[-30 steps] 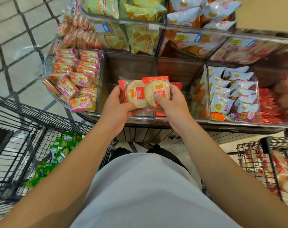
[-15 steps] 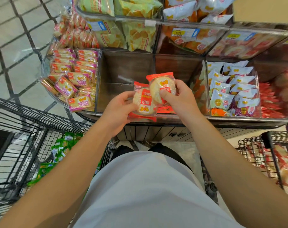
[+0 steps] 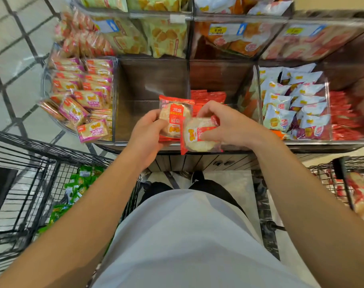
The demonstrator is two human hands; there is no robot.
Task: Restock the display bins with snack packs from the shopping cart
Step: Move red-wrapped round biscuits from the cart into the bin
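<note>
In the head view, the person is standing at the front edge of the display stand, with both hands over its front rail. The left hand is gripping one snack pack upright, fingers curled around its left side. The right hand is pinching a second pack from above, and this pack is lying tilted and overlapping the first one. Both packs are hanging over the front edge of the middle bin, which is looking nearly bare; the next bin is holding red packs.

In my judgement these packs are light, and the round cracker inside is brittle. The film is smooth and probably slippery. Holding them at the sealed edges, without squeezing the middle, seems the safest.
</note>
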